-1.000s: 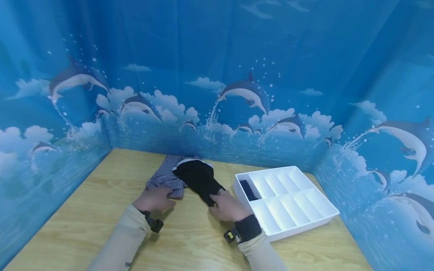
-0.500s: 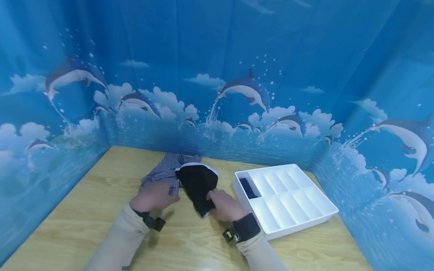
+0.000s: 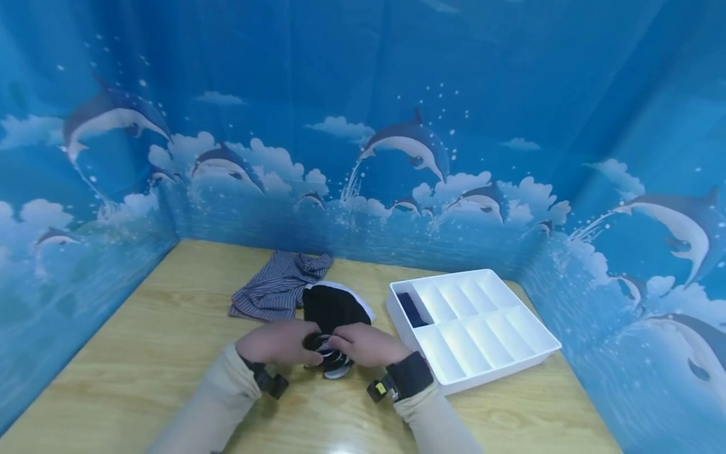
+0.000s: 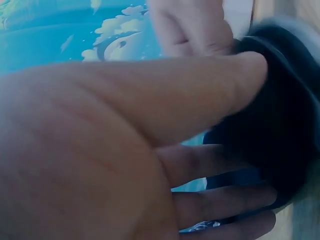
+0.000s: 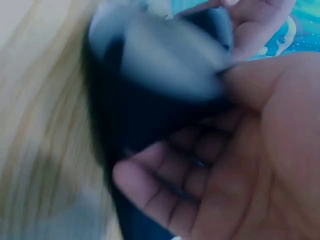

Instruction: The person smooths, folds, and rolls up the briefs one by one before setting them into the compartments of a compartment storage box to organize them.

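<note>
A piece of black cloth (image 3: 334,307) with a white edge lies on the table in front of me, its near end bunched and showing white bands. My left hand (image 3: 282,342) grips that near end from the left; the left wrist view shows the thumb on one side of the dark cloth (image 4: 280,115) and fingers on the other. From the right, my right hand (image 3: 368,343) pinches the same end. In the right wrist view the cloth (image 5: 130,100) is held at its edge, a pale inside showing. Striped cloth (image 3: 278,285) lies crumpled just behind.
A white divided tray (image 3: 488,373) stands to the right, beside the right hand. Dark folded cloth (image 3: 411,309) sits in its back left compartment. Blue dolphin-print curtains (image 3: 363,126) enclose the wooden table (image 3: 193,296) at the back and sides.
My left hand has left the striped cloth and moved right onto the black cloth. The black cloth has been drawn nearer, its near end now bunched between both hands.
</note>
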The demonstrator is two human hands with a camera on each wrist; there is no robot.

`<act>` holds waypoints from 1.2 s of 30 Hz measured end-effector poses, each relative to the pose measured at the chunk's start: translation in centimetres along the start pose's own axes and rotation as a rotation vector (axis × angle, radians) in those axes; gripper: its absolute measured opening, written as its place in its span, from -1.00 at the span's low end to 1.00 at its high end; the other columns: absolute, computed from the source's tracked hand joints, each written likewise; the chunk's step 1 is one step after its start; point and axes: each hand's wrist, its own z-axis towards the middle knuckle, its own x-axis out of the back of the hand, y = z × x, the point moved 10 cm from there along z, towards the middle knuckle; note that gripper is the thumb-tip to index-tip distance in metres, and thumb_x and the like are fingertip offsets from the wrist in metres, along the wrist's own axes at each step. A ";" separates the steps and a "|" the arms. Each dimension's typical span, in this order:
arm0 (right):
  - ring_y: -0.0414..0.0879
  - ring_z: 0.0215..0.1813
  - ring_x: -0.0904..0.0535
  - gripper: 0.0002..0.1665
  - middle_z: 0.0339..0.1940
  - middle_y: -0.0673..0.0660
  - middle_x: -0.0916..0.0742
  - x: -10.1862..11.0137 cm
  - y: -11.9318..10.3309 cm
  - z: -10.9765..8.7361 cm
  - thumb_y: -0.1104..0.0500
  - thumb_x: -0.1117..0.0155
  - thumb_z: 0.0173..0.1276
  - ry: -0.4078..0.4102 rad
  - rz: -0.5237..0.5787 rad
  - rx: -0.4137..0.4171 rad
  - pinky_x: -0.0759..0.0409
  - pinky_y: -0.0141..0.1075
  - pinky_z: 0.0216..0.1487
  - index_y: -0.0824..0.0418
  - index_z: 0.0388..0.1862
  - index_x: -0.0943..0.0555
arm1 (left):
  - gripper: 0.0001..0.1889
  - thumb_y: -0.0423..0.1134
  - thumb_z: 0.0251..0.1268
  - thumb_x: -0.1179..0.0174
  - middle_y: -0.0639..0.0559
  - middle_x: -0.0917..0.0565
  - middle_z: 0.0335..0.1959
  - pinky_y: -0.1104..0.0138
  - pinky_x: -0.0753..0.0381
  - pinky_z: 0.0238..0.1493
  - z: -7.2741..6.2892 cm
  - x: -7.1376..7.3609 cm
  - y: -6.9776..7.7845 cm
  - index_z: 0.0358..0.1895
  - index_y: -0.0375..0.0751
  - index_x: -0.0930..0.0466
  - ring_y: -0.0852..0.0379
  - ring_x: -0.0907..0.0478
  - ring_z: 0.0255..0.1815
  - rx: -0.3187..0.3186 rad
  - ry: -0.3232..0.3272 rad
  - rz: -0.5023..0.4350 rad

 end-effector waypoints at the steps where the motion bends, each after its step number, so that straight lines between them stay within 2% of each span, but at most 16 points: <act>1: -0.28 -0.35 -0.49 -0.67 -0.43 -0.10 -0.55 0.0 -0.2 0.1 0.06 0.06 0.71 -0.004 0.026 0.013 -0.51 -0.38 -0.19 0.09 -0.23 -0.59 | -0.71 0.05 0.32 -0.40 0.14 -0.64 -0.30 0.10 -0.54 -0.20 0.1 -0.2 0.1 -0.10 -0.03 -0.64 0.12 -0.56 -0.29 -0.005 -0.007 0.000; 2: -0.29 -0.39 -0.46 -0.65 -0.48 -0.11 -0.51 -0.1 -0.2 0.2 0.05 0.09 0.72 -0.006 0.041 0.017 -0.49 -0.39 -0.23 0.08 -0.26 -0.57 | -0.73 0.07 0.33 -0.38 0.12 -0.62 -0.36 0.12 -0.52 -0.24 0.2 -0.4 0.0 -0.16 -0.01 -0.63 0.11 -0.54 -0.33 -0.004 -0.015 0.001; 5: -0.31 -0.41 -0.43 -0.63 -0.49 -0.15 -0.47 -0.1 0.1 0.4 -0.01 0.14 0.73 0.001 0.069 -0.004 -0.46 -0.41 -0.27 0.03 -0.25 -0.54 | -0.61 0.19 0.39 -0.28 0.10 -0.67 -0.28 0.10 -0.58 -0.18 0.2 -0.4 -0.2 -0.05 -0.06 -0.65 0.09 -0.60 -0.26 0.012 -0.022 0.013; 9: -0.29 -0.41 -0.45 -0.64 -0.47 -0.13 -0.50 0.4 0.6 0.5 -0.07 0.17 0.73 0.041 0.150 -0.028 -0.47 -0.39 -0.30 -0.01 -0.21 -0.53 | -0.50 0.29 0.51 -0.06 0.04 -0.66 -0.33 0.12 -0.59 -0.19 0.1 0.0 -0.3 -0.09 -0.10 -0.64 0.09 -0.61 -0.30 0.018 -0.006 0.001; 12: -0.27 -0.36 -0.48 -0.65 -0.41 -0.11 -0.54 1.1 0.6 0.5 -0.06 0.17 0.74 0.083 0.236 -0.016 -0.48 -0.38 -0.27 -0.01 -0.15 -0.54 | -0.61 0.15 0.61 -0.02 0.06 -0.55 -0.51 0.20 -0.49 -0.39 0.1 0.4 0.0 -0.32 -0.04 -0.55 0.13 -0.49 -0.50 -0.006 0.023 -0.010; 15: -0.26 -0.32 -0.48 -0.66 -0.37 -0.09 -0.55 1.9 0.5 0.4 -0.02 0.17 0.74 0.132 0.273 -0.008 -0.49 -0.36 -0.23 0.03 -0.11 -0.55 | -0.76 -0.07 0.59 -0.12 0.11 -0.51 -0.52 0.23 -0.45 -0.45 0.1 1.0 0.3 -0.33 -0.02 -0.51 0.16 -0.44 -0.52 -0.037 0.070 0.007; 18: -0.27 -0.32 -0.49 -0.73 -0.34 -0.09 -0.58 2.4 0.7 0.3 0.07 0.09 0.72 0.169 0.291 -0.027 -0.51 -0.35 -0.26 0.07 -0.09 -0.57 | -0.86 -0.18 0.56 -0.16 0.14 -0.53 -0.48 0.22 -0.49 -0.40 0.1 1.7 0.4 -0.28 -0.01 -0.53 0.18 -0.47 -0.46 -0.061 0.119 0.030; 21: -0.26 -0.38 -0.48 -0.78 -0.35 -0.08 -0.59 2.6 0.9 0.2 0.11 0.03 0.69 0.191 0.307 -0.044 -0.51 -0.35 -0.33 0.08 -0.10 -0.58 | -0.87 -0.21 0.60 -0.10 0.13 -0.54 -0.46 0.20 -0.52 -0.35 0.3 2.3 0.3 -0.23 0.00 -0.57 0.17 -0.49 -0.43 -0.075 0.152 0.009; 24: -0.26 -0.40 -0.48 -0.79 -0.37 -0.08 -0.59 2.6 0.9 0.2 0.03 -0.03 0.68 0.204 0.337 -0.042 -0.49 -0.36 -0.36 0.06 -0.12 -0.57 | -0.78 -0.19 0.66 0.04 0.13 -0.58 -0.41 0.17 -0.53 -0.28 0.3 3.0 0.1 -0.13 0.01 -0.64 0.16 -0.50 -0.40 -0.067 0.181 -0.030; 26: -0.26 -0.43 -0.47 -0.78 -0.41 -0.08 -0.59 2.6 0.7 0.1 -0.06 -0.14 0.63 0.195 0.351 -0.037 -0.48 -0.36 -0.39 0.03 -0.12 -0.56 | -0.71 -0.17 0.67 0.11 0.14 -0.63 -0.32 0.13 -0.57 -0.19 0.3 3.3 -0.1 -0.03 0.02 -0.67 0.18 -0.54 -0.32 -0.058 0.196 -0.049; 29: -0.27 -0.47 -0.48 -0.73 -0.45 -0.10 -0.58 2.4 0.0 -0.1 -0.14 -0.31 0.50 0.163 0.281 -0.032 -0.47 -0.37 -0.44 -0.02 -0.11 -0.53 | -0.67 -0.16 0.67 0.15 0.17 -0.69 -0.18 0.08 -0.60 -0.03 0.2 3.6 -0.1 0.02 0.03 -0.69 0.17 -0.60 -0.16 -0.048 0.218 -0.068; 31: -0.27 -0.48 -0.48 -0.76 -0.47 -0.10 -0.57 2.5 -0.5 -0.2 -0.08 -0.35 0.47 0.154 0.196 -0.030 -0.47 -0.37 -0.46 -0.02 -0.12 -0.51 | -0.67 -0.17 0.67 0.14 0.16 -0.72 -0.12 0.05 -0.62 0.04 0.1 3.8 0.0 0.00 0.04 -0.70 0.15 -0.64 -0.08 -0.061 0.241 -0.075; 33: -0.27 -0.44 -0.50 -0.84 -0.46 -0.12 -0.57 2.9 -1.0 -0.2 0.02 -0.32 0.48 0.169 0.102 -0.035 -0.48 -0.37 -0.41 -0.02 -0.12 -0.52 | -0.70 -0.20 0.65 0.10 0.16 -0.72 -0.15 0.08 -0.63 -0.02 0.2 4.0 0.2 -0.03 0.03 -0.70 0.15 -0.64 -0.13 -0.080 0.268 -0.071; 36: -0.24 -0.32 -0.55 -0.90 -0.35 -0.10 -0.64 3.5 -1.1 -0.4 0.18 -0.22 0.51 0.216 0.074 -0.065 -0.54 -0.34 -0.27 0.01 -0.06 -0.58 | -0.80 -0.28 0.54 -0.03 0.16 -0.71 -0.19 0.13 -0.62 -0.11 0.4 4.1 0.0 -0.06 0.02 -0.68 0.17 -0.61 -0.21 -0.062 0.304 -0.066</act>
